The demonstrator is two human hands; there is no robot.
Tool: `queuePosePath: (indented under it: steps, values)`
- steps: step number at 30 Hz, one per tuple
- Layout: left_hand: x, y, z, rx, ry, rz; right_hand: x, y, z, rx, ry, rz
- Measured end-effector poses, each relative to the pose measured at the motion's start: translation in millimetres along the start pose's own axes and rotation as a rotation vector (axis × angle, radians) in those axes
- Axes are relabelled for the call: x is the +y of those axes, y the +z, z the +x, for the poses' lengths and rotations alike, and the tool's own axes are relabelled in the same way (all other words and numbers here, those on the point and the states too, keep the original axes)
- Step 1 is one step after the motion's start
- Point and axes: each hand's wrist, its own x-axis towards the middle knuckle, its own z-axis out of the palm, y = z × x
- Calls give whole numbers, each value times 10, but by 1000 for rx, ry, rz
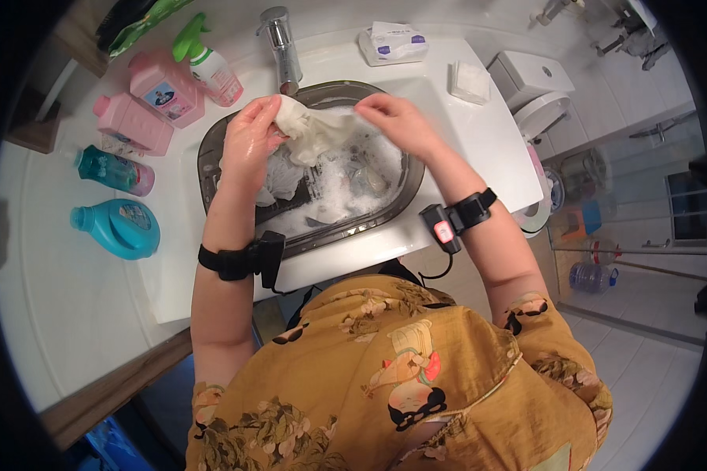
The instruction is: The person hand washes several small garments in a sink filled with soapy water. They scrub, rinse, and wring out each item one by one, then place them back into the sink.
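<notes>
A wet, cream-white cloth (309,132) is pinched between the thumb and fingers of my left hand (250,132), above a dark grey plastic basin (412,182). My right hand (395,120) is over the basin's far right side, thumb and fingers drawn together. Its fingertips are close to the cloth's blurred right end; whether they grip it cannot be made out. White suds (336,197) and water fill much of the basin. A pale grey cloth (284,176) lies at its left, on a dark ridged surface. Some fabric (365,179) sits partly under the suds.
The basin sits in a white washbasin counter (477,159) below a chrome faucet (283,50). Pink bottles (168,94), a green-topped spray bottle (212,70), a teal bottle (115,171) and a blue detergent jug (121,226) line the left. Tissues (395,44) and folded white cloth or paper (470,82) lie right.
</notes>
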Motion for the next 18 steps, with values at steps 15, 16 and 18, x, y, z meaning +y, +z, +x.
queuePosePath:
  steps: [15,16,18]
  values:
    - [-5,-20,-22,189,122,280,-207,324,-150,-269,185,343]
    - [-15,-21,-12,204,197,357,-223,306,-157,-293,210,388]
    - [-47,2,-1,157,258,394,-258,311,-159,-370,222,431]
